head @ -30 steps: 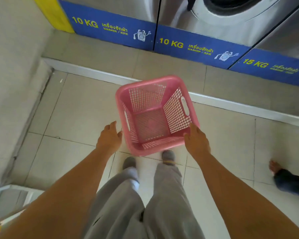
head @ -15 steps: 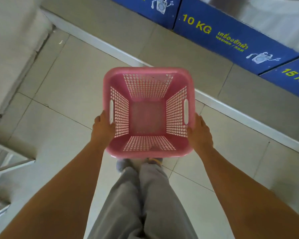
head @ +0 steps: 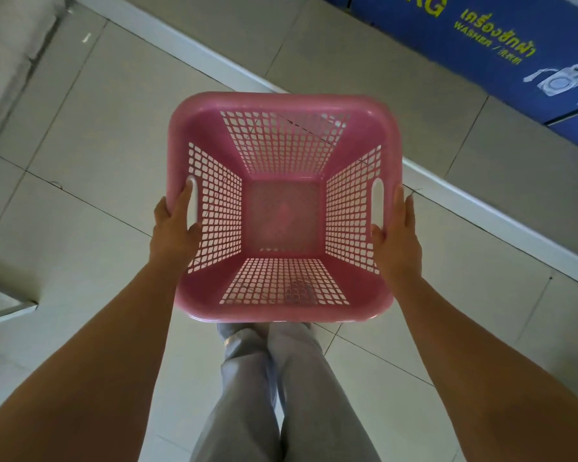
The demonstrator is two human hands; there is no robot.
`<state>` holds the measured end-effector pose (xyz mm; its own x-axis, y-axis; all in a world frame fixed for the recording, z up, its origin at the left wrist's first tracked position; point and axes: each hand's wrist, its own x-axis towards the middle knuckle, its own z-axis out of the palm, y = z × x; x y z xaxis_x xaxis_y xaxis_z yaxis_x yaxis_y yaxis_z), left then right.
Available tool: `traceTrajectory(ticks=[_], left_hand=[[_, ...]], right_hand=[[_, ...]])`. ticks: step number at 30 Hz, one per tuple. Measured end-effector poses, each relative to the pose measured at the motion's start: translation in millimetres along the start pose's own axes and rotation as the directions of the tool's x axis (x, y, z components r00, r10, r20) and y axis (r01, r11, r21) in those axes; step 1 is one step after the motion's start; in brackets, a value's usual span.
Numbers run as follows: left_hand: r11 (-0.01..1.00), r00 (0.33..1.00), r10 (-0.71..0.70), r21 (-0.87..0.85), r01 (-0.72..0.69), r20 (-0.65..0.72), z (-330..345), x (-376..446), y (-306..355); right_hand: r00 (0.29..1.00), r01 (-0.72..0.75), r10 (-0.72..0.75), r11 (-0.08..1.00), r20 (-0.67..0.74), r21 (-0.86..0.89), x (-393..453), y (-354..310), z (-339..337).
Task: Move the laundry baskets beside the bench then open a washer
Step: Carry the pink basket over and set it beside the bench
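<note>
Your left hand and right hand now clasp the handle slots of the empty pink laundry basket, which has come up off the floor tiles to waist height, so carrying can begin. The blue washer panel reads "KG" and "WASHER" beside Thai script.

Open floor left (step right)
</note>
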<state>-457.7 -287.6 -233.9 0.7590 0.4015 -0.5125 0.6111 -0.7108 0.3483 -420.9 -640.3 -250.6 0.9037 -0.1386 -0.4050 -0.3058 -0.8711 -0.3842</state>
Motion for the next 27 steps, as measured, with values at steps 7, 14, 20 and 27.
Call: traceTrajectory(ticks=[7, 14, 20, 27], left_hand=[[1.0, 0.998, -0.018, 0.023, 0.019, -0.053, -13.9, -18.3, -13.4], [0.997, 0.995, -0.073, -0.016, 0.072, -0.073, -80.2, -83.1, -42.8], [0.988, 0.981, -0.138, -0.088, 0.127, -0.133, -150.9, -156.0, -78.8], [0.953, 0.92, -0.244, -0.249, 0.17, -0.307, -209.3, -249.0, -132.1]], right_hand=[[0.999, 0.016, -0.015, 1.0, -0.042, 0.025, -23.3, -16.7, -11.1], [0.994, 0.113, -0.114, 0.993, -0.007, -0.027, -89.3, -65.2, -52.8], [0.962, 0.27, -0.271, 0.962, -0.017, -0.045, -155.2, -126.5, -88.1], [0.898, 0.44, -0.44, 0.898, -0.003, -0.021, -220.1, -197.4, -106.3]])
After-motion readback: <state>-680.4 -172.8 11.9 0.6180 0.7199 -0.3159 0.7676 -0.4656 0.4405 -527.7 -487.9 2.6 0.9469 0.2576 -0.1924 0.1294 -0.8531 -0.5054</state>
